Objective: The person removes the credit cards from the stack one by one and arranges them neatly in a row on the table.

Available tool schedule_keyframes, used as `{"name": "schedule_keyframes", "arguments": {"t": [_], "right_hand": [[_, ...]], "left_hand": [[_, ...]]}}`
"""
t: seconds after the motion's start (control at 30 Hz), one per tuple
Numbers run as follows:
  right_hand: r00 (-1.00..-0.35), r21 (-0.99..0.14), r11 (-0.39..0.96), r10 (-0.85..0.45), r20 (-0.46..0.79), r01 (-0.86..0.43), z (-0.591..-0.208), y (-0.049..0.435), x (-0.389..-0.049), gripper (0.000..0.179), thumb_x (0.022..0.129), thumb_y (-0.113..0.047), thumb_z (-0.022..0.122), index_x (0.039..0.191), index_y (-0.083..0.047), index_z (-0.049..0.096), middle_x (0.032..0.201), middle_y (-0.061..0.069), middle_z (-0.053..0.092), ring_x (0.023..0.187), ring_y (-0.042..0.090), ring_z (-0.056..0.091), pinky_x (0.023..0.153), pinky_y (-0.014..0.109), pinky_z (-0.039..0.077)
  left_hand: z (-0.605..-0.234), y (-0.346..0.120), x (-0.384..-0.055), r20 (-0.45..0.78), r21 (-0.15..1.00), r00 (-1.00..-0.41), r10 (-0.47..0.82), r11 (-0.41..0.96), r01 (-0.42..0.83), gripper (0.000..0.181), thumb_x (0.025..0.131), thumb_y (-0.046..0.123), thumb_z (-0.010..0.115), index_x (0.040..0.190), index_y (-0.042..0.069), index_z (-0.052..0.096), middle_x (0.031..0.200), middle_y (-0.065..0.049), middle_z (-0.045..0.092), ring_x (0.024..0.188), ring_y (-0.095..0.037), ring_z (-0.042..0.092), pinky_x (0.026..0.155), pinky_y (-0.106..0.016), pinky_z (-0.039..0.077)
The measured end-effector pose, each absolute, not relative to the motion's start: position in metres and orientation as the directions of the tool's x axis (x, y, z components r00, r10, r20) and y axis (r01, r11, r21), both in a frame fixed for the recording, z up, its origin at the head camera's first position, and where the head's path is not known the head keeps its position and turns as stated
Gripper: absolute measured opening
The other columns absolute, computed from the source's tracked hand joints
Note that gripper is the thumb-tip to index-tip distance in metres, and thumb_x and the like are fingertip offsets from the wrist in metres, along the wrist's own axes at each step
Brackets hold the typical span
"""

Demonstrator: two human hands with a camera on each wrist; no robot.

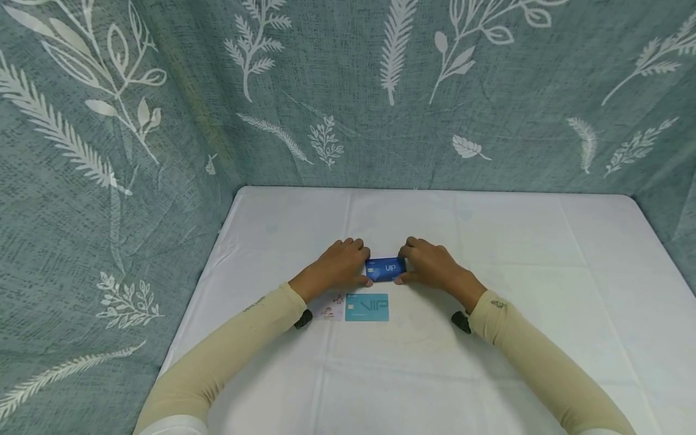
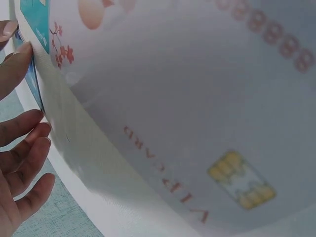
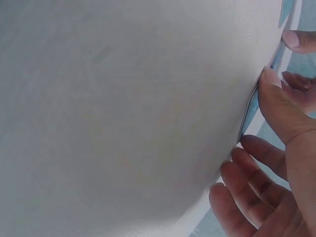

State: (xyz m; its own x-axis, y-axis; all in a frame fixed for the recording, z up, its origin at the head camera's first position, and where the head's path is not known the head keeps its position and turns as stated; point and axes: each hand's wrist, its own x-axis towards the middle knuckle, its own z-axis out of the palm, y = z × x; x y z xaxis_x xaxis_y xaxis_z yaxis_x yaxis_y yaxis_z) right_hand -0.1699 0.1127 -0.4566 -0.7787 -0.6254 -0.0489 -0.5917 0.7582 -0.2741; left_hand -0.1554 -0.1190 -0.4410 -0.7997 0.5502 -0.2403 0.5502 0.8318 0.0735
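A dark blue VIP card [image 1: 385, 270] lies flat between both hands in the head view. The left hand [image 1: 341, 264] holds its left end, thumb at the near edge and fingers at the far edge. At the right end, the right hand [image 1: 433, 264] grips it the same way. In the right wrist view the card is a thin edge beside the right thumb [image 3: 276, 101]. Nearer the person lies a teal VIP card [image 1: 367, 307], overlapping a white flowered card [image 1: 330, 309], which looms large in the left wrist view with its gold chip [image 2: 242, 180].
A white cloth covers the table [image 1: 522, 241]. Green curtains [image 1: 348, 72] with white leaf prints hang behind it and on the left. Dark wrist camera pieces [image 1: 461, 322] stick out below both wrists, close over the cloth.
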Motion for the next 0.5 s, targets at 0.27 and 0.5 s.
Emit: {"name": "schedule_keyframes", "arguments": {"t": [0.27, 0.5], "right_hand": [[-0.772, -0.274, 0.753, -0.633, -0.053, -0.599, -0.4558, 0.1123, -0.1696, 0.057, 0.078, -0.046, 0.084, 0.116, -0.005, 0.070, 0.102, 0.007, 0.062, 0.085, 0.017, 0.059, 0.066, 0.033, 0.053], [-0.781, -0.276, 0.766, -0.620, -0.077, -0.581, -0.4549, 0.1110, -0.1692, 0.058, 0.079, -0.045, 0.084, 0.118, -0.004, 0.070, 0.103, 0.008, 0.062, 0.086, 0.017, 0.059, 0.070, 0.034, 0.055]], "left_hand": [[-0.4405, -0.1187, -0.1559, -0.243, 0.098, -0.800, 0.549, 0.834, 0.543, 0.064, 0.088, 0.052, 0.073, 0.130, 0.005, 0.061, 0.122, -0.010, 0.061, 0.103, -0.021, 0.055, 0.092, -0.039, 0.048], [-0.4400, -0.1194, -0.1553, -0.228, 0.123, -0.796, 0.560, 0.828, 0.547, 0.063, 0.088, 0.050, 0.074, 0.128, 0.003, 0.062, 0.118, -0.010, 0.062, 0.098, -0.020, 0.055, 0.092, -0.039, 0.049]]}}
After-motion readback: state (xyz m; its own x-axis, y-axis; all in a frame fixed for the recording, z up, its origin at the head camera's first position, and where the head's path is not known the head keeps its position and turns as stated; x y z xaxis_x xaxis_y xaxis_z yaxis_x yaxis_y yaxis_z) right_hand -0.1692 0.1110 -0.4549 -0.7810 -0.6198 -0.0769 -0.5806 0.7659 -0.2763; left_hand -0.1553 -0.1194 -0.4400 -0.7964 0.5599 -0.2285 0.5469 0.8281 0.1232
